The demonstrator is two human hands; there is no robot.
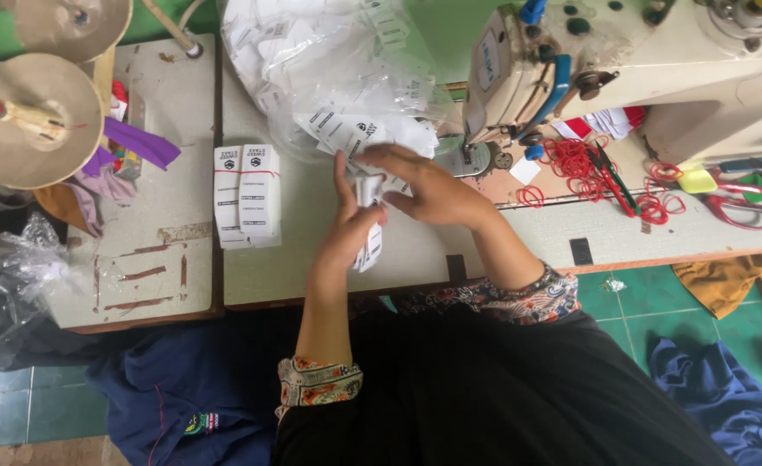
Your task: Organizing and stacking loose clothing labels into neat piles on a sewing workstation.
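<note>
Squaring up a little stack of white printed labels [371, 246] is what it looks like from here: the left hand [349, 226] stands on edge against the near side of the stack with fingers straight up, thumb side toward the labels, pressing rather than clenched, while the right hand [424, 185] lies over the top with fingers curled down around the far edge, so the stack is pinched between both hands just above the worktable [312, 250]. Holding it boxed in like that probably keeps the edges even. Right behind the hands sits a clear plastic bag [329, 78] spilling loose labels, close enough to grab from. Off to the left, two finished bundles [247, 197] lie flat side by side, each with a thin red band around it, parked out of the way. The red rubber bands [581, 162] are heaped to the right under the sewing machine [623, 60], near the scissors [737, 207], within easy reach of the right hand.
</note>
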